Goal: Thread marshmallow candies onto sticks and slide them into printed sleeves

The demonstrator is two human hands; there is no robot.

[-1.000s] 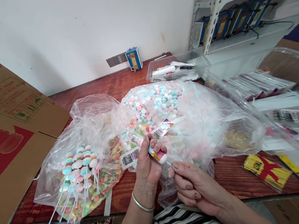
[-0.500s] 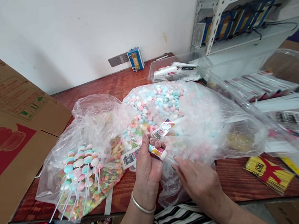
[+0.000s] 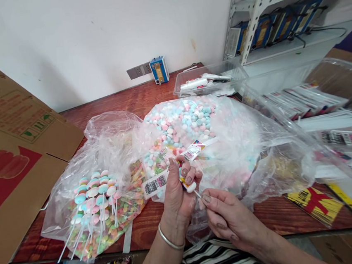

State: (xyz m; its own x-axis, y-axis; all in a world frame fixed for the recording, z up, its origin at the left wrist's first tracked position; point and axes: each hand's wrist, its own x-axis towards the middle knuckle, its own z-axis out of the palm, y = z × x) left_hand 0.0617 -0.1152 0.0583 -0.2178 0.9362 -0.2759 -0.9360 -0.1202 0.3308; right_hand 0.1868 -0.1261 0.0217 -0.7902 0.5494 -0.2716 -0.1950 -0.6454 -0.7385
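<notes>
My left hand, with a silver bangle at the wrist, is closed around a small white candy in a colourful printed wrapper; the fingers cover part of it. With thumb and forefinger my right hand pinches a thin white stick, whose far end meets the candy. Behind my hands a clear plastic bag lies over many pink, white and blue round candies. Printed wrappers lie near my left fingers. To the left, a bunch of lollipops rests on a bag of multicoloured candies.
A large cardboard box stands at the left. Behind are a clear tray with tubes and a small blue device. At right a clear bin holds printed wrappers and white sticks; a yellow-and-red packet lies at the table's front.
My right hand has brought a white stick up to the candy in my left hand. The left fingers have curled more tightly around the wrapped candy and turned it slightly.
</notes>
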